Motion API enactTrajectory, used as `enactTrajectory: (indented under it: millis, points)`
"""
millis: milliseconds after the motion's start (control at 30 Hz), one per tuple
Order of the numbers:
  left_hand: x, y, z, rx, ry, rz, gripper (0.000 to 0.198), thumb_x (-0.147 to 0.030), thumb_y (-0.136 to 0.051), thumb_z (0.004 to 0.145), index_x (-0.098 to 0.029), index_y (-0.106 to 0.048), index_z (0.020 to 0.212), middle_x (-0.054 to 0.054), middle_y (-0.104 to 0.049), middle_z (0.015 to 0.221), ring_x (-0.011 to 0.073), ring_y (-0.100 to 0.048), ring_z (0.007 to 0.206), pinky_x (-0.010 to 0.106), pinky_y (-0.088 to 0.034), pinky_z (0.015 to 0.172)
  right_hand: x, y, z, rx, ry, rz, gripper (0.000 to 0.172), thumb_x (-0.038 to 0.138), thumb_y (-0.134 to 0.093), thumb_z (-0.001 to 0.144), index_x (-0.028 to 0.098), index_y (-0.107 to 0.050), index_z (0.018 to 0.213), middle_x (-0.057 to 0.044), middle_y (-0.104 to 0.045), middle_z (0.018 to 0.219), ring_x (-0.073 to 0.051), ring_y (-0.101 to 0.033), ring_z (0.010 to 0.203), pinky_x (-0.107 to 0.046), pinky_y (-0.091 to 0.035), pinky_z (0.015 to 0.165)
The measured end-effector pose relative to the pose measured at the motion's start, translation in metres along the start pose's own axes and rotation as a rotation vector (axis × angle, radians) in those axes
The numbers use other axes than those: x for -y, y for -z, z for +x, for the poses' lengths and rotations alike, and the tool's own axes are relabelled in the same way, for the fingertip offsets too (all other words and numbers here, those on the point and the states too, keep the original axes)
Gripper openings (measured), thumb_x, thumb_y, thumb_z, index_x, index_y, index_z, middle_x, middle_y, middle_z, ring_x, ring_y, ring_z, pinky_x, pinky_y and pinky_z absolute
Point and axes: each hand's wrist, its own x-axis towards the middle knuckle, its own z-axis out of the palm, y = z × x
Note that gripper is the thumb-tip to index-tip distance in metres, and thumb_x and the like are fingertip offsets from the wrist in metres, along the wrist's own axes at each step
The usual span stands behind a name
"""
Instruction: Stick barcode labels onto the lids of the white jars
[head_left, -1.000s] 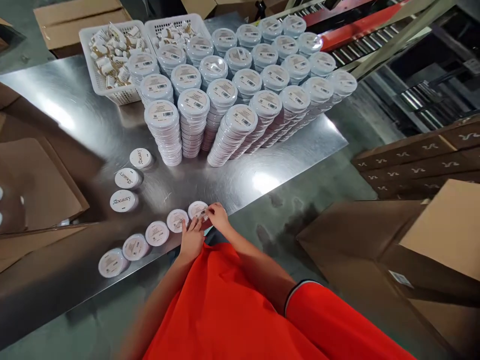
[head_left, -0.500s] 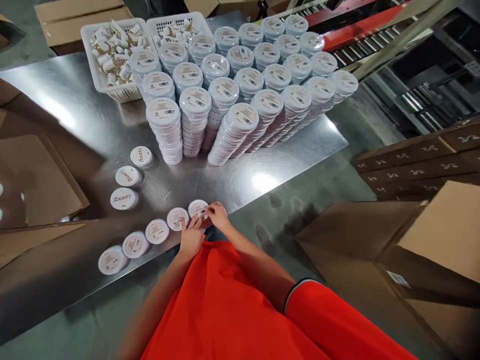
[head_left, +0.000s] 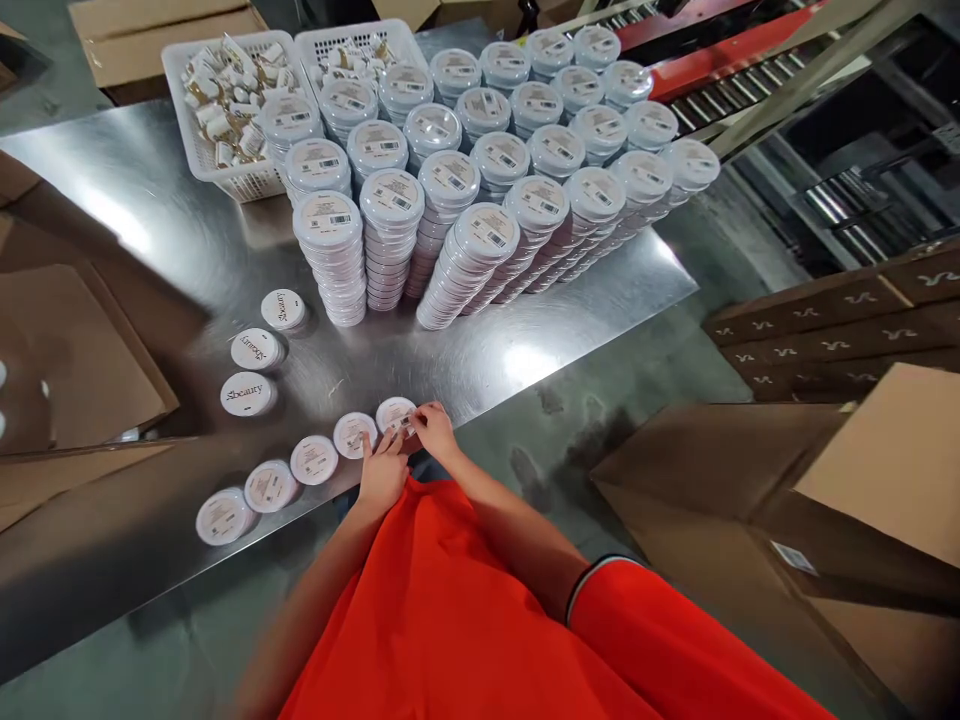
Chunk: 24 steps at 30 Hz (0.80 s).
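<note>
A row of round white jars (head_left: 314,460) with printed undersides facing up runs along the table's near edge. At its right end is a jar (head_left: 391,410) with a small barcode sticker (head_left: 406,422) on its top. My right hand (head_left: 435,430) pinches at the sticker's right side, thumb and fingers closed together. My left hand (head_left: 384,472) is open, its fingers spread. Some of its fingertips rest on the same jar beside the sticker, and another finger reaches the neighbouring jar (head_left: 352,436). The exact grip on the sticker is partly hidden by the fingers.
Many tall stacks of barcoded jars (head_left: 453,270) fill the back of the metal table (head_left: 495,365). Jars lettered "beauty" (head_left: 247,394) stand left. White baskets (head_left: 247,180) hold small bottles. Cardboard boxes (head_left: 675,490) stand right and left, and a roller conveyor (head_left: 750,85) lies behind.
Almost nothing differs. Both hands stay at the right-end jar, with the right fingers still at the sticker; the view shifts very slightly.
</note>
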Motion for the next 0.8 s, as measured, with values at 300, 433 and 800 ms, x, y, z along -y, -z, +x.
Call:
enactTrajectory:
  millis: [300,433,800]
  points:
    - [-0.001,0.005,0.000,0.021,0.015,-0.012,0.025,-0.015,-0.050,0.089,-0.021,-0.075,0.092,0.009,-0.049,0.150,0.0322,-0.039,0.142,0.070,-0.016,0.116,0.002,0.003,-0.002,0.007,0.010,0.004,0.013,0.021,-0.058,0.084,0.020,-0.063,0.072,-0.003,-0.058,0.086,-0.016,-0.055,0.080,-0.029,-0.046,0.078]
    - [-0.002,0.007,0.000,0.006,0.001,-0.003,0.024,-0.015,-0.051,0.089,-0.021,-0.075,0.090,0.010,-0.050,0.149,0.0326,-0.040,0.141,0.071,-0.018,0.115,0.004,0.005,0.000,0.021,0.008,-0.029,0.013,0.019,-0.058,0.084,0.020,-0.064,0.072,-0.003,-0.058,0.084,-0.016,-0.056,0.082,-0.028,-0.045,0.077]
    - [-0.003,0.009,0.000,0.050,0.015,0.029,0.027,-0.012,-0.049,0.088,-0.018,-0.075,0.096,0.014,-0.056,0.143,0.0325,-0.038,0.143,0.070,-0.021,0.115,0.035,0.012,-0.008,0.093,-0.020,-0.441,0.016,0.032,-0.059,0.092,0.019,-0.066,0.088,-0.010,-0.062,0.101,-0.019,-0.061,0.086,-0.029,-0.045,0.075]
